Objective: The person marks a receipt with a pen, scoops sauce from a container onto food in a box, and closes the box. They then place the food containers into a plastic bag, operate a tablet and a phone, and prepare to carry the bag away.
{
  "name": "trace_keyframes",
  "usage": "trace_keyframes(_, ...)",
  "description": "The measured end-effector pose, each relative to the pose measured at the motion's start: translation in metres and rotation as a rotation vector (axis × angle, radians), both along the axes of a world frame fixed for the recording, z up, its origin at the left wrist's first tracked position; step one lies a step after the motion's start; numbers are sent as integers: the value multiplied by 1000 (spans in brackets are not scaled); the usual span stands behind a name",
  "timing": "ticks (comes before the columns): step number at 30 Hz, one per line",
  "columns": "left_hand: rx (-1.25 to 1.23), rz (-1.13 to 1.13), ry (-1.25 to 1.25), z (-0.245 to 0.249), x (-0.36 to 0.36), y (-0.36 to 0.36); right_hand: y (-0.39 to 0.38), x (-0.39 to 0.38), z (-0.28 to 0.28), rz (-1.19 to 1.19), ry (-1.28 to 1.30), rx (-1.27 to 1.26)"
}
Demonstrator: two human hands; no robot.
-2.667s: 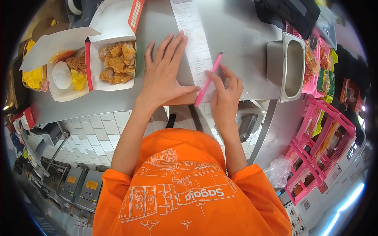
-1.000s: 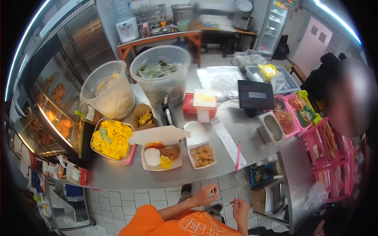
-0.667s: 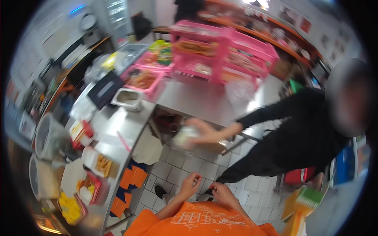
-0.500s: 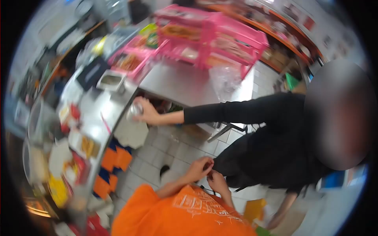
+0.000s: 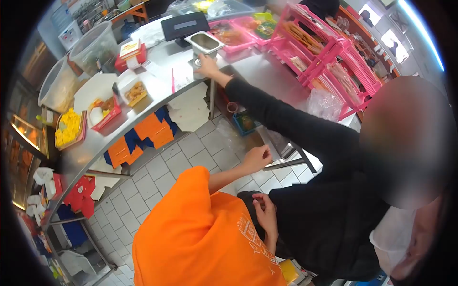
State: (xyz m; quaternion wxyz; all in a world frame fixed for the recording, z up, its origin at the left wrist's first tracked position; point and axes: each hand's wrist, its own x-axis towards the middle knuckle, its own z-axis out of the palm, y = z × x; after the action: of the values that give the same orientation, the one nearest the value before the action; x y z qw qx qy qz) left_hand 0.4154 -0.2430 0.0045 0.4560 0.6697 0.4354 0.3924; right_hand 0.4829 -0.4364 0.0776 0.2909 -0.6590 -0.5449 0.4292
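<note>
My left hand (image 5: 257,158) is raised in front of my orange shirt (image 5: 191,229), its fingers curled in; whether anything small is inside is hidden. Lower and closer to my body, my right hand (image 5: 265,213) has loosely bent fingers with the thumb apart, and nothing shows in it. It is beside the dark clothes of a co-worker (image 5: 329,214) standing close on the right. That person's black sleeve (image 5: 286,107) reaches across to the counter, where their hand (image 5: 208,66) grips a silver shaker-like container (image 5: 197,62) next to a steel pan (image 5: 205,43).
A steel counter (image 5: 160,97) curves along the left, bearing a red food box (image 5: 107,114), a box of food pieces (image 5: 135,93) and a yellow-filled tray (image 5: 70,127). Pink baskets (image 5: 305,43) stand at the back. Orange and blue cartons (image 5: 145,133) sit beneath the counter over tiled floor (image 5: 157,167).
My hands have come apart from each other, the left one moving forward. The co-worker's hand with the silver container is now at the counter edge by the steel pan. My view has turned left.
</note>
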Motion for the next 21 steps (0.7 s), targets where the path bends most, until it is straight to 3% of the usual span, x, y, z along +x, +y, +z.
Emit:
trace_keyframes(5, -54, 161, -99, -25, -44, -77, -25, -13, -16, 68, 3, 70)
trace_keyframes(9, -61, 238, -118, -84, -73, -151, -61, -26, -24, 75, 75, 101)
trace_keyframes(13, -263, 229, -135, -74, -96, -199, -99, -37, -15, 109, 14, 126)
trace_keyframes(21, -220, 340, -156, -50, -182, -198, -107, -89, -9, 109, 25, 69)
